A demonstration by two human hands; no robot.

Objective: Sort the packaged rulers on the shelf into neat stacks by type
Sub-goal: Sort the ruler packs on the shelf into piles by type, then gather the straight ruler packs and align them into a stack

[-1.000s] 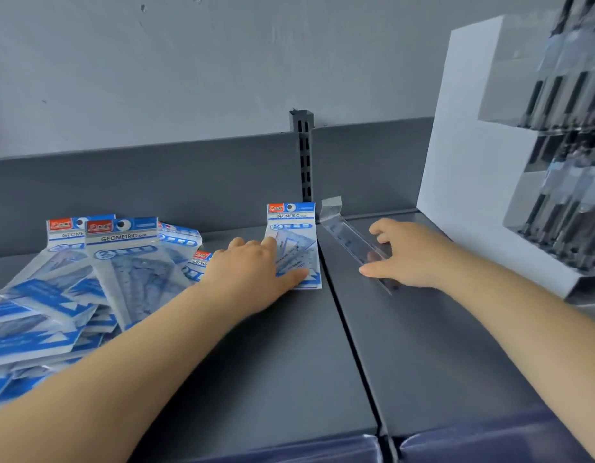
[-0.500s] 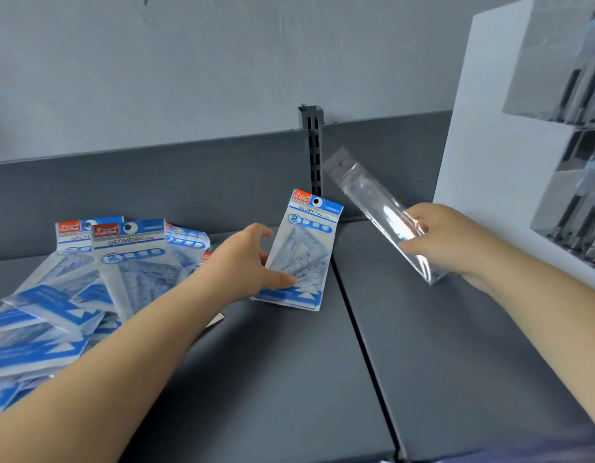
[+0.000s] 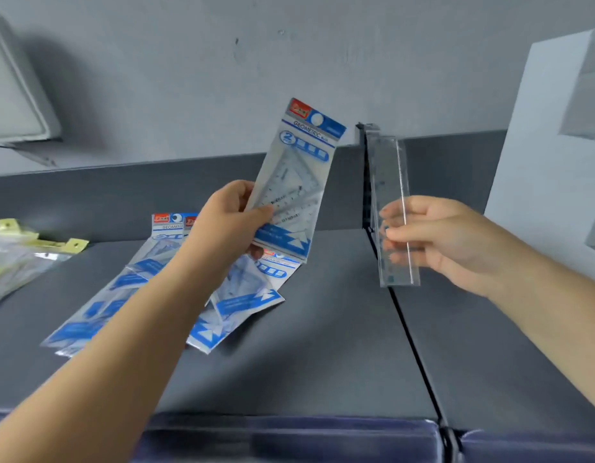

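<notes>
Far left of the left hand, clear packets with yellow header cards (image 3: 39, 243) lie on the dark grey shelf (image 3: 323, 355), blurred, contents unreadable. Nearer, under and behind the left forearm, a loose fan of blue-and-white geometric set packets (image 3: 242, 295) sprawls flat on the shelf, overlapping at different angles, not stacked; red-and-blue headers show at the back edge.

Left hand (image 3: 229, 222): raised clear of the shelf, thumb in front and fingers behind, clamped on the lower left edge of one geometric set packet (image 3: 296, 182). The packet stands nearly upright, leaning a little right at the top, header up, a clear triangle visible inside. Its bottom edge hangs just above the top packet of the fan; whether the two touch cannot be told.

Between the hands, a black seam (image 3: 413, 349) divides the shelf into two panels, with a slotted upright post (image 3: 364, 135) at the back.

Right hand (image 3: 446, 242): also raised, fingers closed around a long clear-sleeved straight ruler (image 3: 389, 208), gripping its lower half. The ruler is held almost vertical, above the seam, apart from the geometric packet. Fingertips show through the clear sleeve.

Right of the right hand, a white display box (image 3: 536, 155) stands on the shelf.
</notes>
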